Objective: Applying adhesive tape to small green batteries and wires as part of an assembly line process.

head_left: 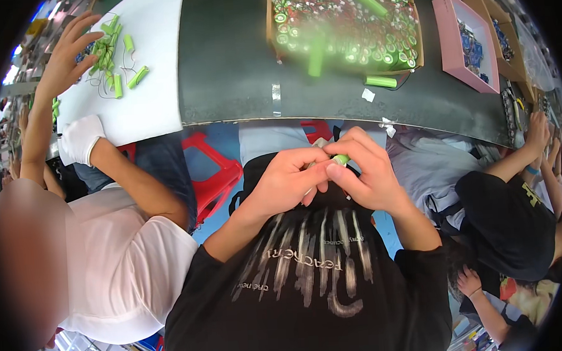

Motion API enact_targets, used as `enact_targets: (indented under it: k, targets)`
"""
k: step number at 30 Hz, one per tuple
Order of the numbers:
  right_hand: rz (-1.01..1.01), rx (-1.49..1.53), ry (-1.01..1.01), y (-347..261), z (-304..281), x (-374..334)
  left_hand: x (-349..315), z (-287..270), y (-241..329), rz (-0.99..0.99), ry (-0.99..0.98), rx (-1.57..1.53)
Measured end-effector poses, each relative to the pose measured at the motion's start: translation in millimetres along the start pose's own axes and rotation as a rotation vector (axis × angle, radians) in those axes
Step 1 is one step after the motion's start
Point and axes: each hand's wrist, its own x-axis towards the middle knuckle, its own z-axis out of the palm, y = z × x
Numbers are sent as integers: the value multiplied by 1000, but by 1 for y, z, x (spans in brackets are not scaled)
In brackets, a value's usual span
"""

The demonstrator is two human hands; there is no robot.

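In front of my chest, above my lap, my two hands meet around a small green battery cell [341,159]. My right hand [372,171] is curled round the cell, and only a short green part shows between its fingers. My left hand [293,178] is closed, with thumb and forefinger pressed together against the cell's near end. Whatever those left fingers pinch is hidden. On the dark table ahead stands a cardboard box [269,25] packed with green cells and their thin wires. One wired green cell [381,81] lies just outside its near edge.
At left, a co-worker's bare hand [69,56] and white-gloved hand [80,140] are by a white board [154,68] with green wired cells. A pink box [446,17] of blue parts stands right. Paper scraps [368,95] lie near the table edge; a red stool [215,172] is below.
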Motion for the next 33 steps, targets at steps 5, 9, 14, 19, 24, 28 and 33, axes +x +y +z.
enact_targets:
  k: [5, 9, 14, 19, 24, 28, 33]
  targets:
    - [256, 249, 137, 2, 7, -8, 6, 0, -5, 0, 0, -53]
    - [383, 317, 146, 2, 15, -14, 8, 0, -7, -32, 1, 28]
    - [408, 70, 144, -2, 21, -17, 7, 5, -10, 262, 181, 656]
    - [547, 94, 171, -7, 23, -25, 9, 10, -11, 356, 197, 718]
    - [146, 101, 446, 10, 44, -25, 9, 0, 0, -95, 38, 434]
    - [-110, 170, 467, 18, 51, -20, 6, -12, 13, -242, -178, 81]
    - [-97, 134, 470, 11, 42, -15, 1, -4, 20, -114, -72, 254]
